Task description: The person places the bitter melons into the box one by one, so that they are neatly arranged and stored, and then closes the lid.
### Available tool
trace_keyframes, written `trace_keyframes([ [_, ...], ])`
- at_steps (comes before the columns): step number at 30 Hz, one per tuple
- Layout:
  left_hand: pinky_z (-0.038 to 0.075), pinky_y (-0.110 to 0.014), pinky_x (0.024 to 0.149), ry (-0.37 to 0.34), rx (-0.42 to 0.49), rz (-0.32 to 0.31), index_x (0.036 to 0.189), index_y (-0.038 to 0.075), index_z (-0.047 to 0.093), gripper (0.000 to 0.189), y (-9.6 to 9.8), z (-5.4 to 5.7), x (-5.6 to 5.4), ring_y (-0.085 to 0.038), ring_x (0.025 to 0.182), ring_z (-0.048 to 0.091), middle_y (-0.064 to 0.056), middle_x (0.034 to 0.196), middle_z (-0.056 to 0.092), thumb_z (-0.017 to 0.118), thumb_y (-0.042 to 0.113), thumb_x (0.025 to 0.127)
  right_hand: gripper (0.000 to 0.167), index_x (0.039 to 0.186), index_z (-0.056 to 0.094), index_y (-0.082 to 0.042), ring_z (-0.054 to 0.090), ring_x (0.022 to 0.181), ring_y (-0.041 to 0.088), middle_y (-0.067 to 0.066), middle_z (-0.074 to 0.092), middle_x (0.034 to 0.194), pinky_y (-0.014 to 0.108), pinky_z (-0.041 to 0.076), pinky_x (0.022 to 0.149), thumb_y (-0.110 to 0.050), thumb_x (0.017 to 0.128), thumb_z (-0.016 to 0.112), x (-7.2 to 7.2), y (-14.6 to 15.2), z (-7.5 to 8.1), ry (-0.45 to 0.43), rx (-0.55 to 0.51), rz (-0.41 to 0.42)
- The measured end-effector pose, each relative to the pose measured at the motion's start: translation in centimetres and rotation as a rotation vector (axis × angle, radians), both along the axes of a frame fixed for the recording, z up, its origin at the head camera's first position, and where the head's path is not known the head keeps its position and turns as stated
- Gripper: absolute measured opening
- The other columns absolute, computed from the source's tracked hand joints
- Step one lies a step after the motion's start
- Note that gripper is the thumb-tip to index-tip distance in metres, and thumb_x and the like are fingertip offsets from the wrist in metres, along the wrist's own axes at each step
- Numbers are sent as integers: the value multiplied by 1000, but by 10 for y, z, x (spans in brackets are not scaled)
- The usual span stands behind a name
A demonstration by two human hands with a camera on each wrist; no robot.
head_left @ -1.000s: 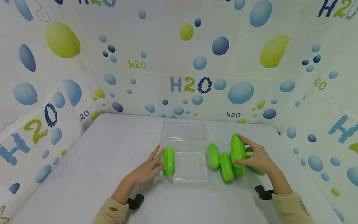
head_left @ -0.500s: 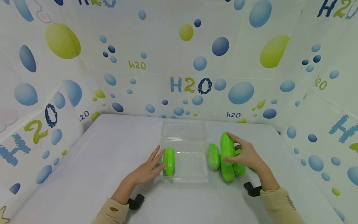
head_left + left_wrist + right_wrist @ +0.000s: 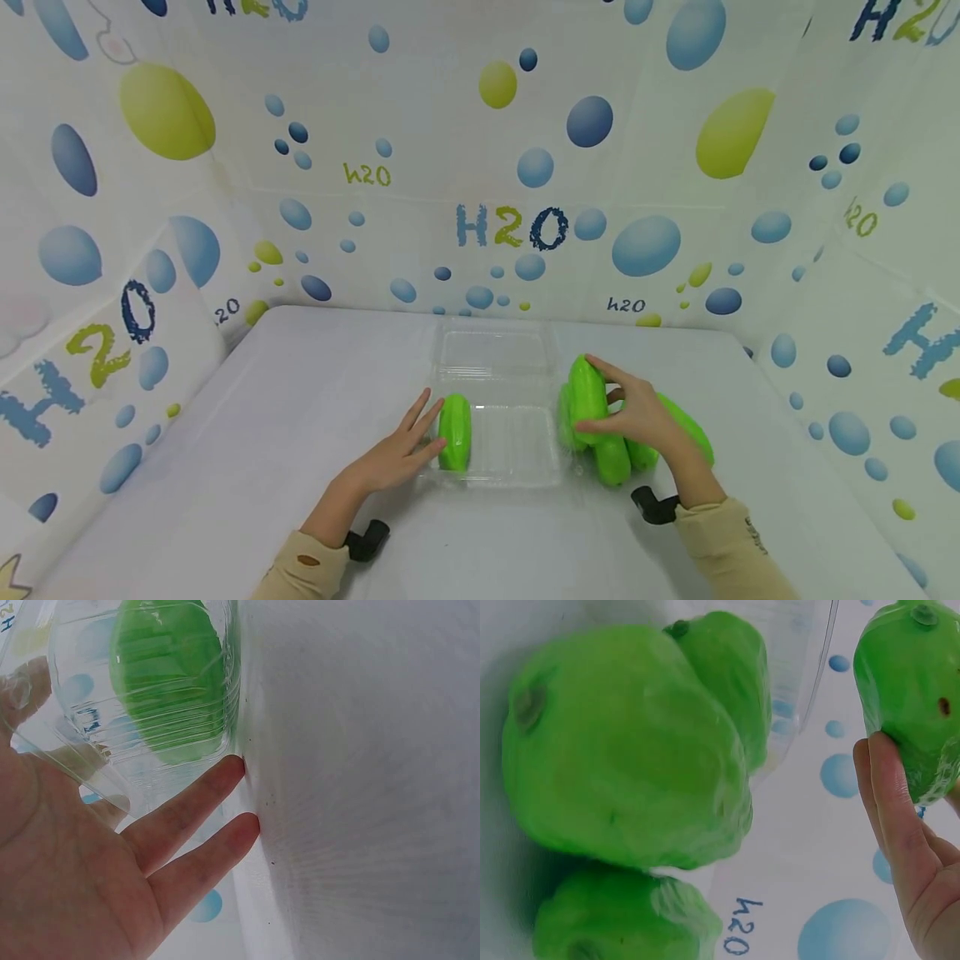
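Observation:
In the head view my right hand (image 3: 636,412) grips a long green gourd-like vegetable (image 3: 587,392), thumb near its lower part and fingers at its top. The right wrist view has this held vegetable (image 3: 911,690) raised above the others, with a brown spot on its skin. My left hand (image 3: 393,454) rests with straight, spread fingers at the left side of a clear plastic clamshell box (image 3: 517,450). One green vegetable (image 3: 454,433) lies in the left part of that box. Two straight fingertips (image 3: 238,829) reach the tabletop beside the box wall in the left wrist view.
Several more green vegetables (image 3: 612,462) lie right of the box, partly hidden by my right hand and the held one. The box's clear lid (image 3: 493,350) lies folded back behind it. A white cloth with blue and green dots (image 3: 536,167) stands behind the table (image 3: 337,358).
My right hand has carried the held vegetable leftward, from over the right of the group to over its leftmost vegetable, near the box. The left hand has stayed in place.

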State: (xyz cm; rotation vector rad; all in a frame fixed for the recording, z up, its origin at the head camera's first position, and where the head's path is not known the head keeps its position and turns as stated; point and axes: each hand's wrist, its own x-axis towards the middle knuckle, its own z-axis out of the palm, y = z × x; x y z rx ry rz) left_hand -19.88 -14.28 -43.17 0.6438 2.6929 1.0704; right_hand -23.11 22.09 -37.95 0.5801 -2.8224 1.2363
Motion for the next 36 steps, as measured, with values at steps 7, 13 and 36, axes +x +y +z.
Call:
trace_keyframes([
  [7, 33, -60, 92, 1, -13, 4, 149, 17, 8, 65, -1, 1, 0, -41, 130, 26, -8, 153, -8, 39, 41, 97, 96, 143, 33, -27, 60, 89, 19, 8, 51, 124, 34, 48, 70, -43, 62, 82, 1, -12, -5, -5, -23, 2],
  [13, 33, -61, 91, 8, -8, -1, 148, 15, 8, 64, -1, 1, 0, -43, 129, 26, -10, 153, -8, 39, 40, 98, 97, 143, 33, -25, 60, 87, 17, 7, 50, 128, 32, 48, 68, -42, 61, 83, 2, -23, -10, -21, -55, 4],
  [36, 34, -61, 91, 0, -4, -5, 148, 15, 9, 65, 1, 1, 1, -43, 129, 28, -10, 153, -8, 39, 40, 97, 97, 142, 35, -26, 57, 86, 16, 5, 52, 124, 30, 47, 70, -44, 60, 83, 6, -60, -28, -79, -48, -32],
])
